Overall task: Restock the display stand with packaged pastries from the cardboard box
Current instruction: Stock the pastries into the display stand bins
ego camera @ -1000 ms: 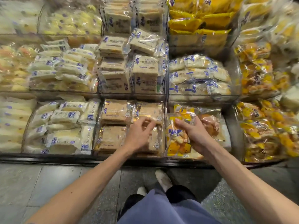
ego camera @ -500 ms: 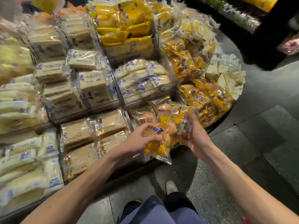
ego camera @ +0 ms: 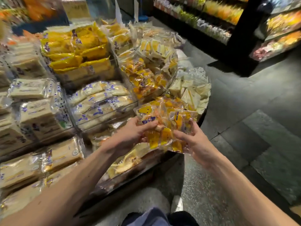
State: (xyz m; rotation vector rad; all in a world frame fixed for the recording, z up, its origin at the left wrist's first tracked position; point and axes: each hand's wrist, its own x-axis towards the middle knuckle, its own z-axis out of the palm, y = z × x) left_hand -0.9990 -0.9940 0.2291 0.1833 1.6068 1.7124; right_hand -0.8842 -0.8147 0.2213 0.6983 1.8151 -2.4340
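A clear pastry packet (ego camera: 166,126) with yellow and orange pieces and a barcode label is held between both hands above the lower right edge of the display stand (ego camera: 130,181). My left hand (ego camera: 130,136) grips its left side, thumb on top. My right hand (ego camera: 193,141) holds its right side with fingers curled around the wrapper. The stand's tiers are filled with wrapped pastries: pale sliced cakes (ego camera: 37,110) on the left, yellow packs (ego camera: 76,51) at the top, matching orange-yellow packets (ego camera: 145,79) just above my hands. No cardboard box is in view.
Triangular sandwich packs (ego camera: 192,92) fill the stand's right end. Dark tiled floor (ego camera: 252,128) runs along the right side. A black shelf unit (ego camera: 241,38) with colourful goods stands at the back right. My shoes and trouser legs (ego camera: 154,216) show at the bottom.
My hands lifted the yellow-orange packet out of the lower compartment and carried it rightward. My view swung right, bringing the floor and the back shelf into sight.
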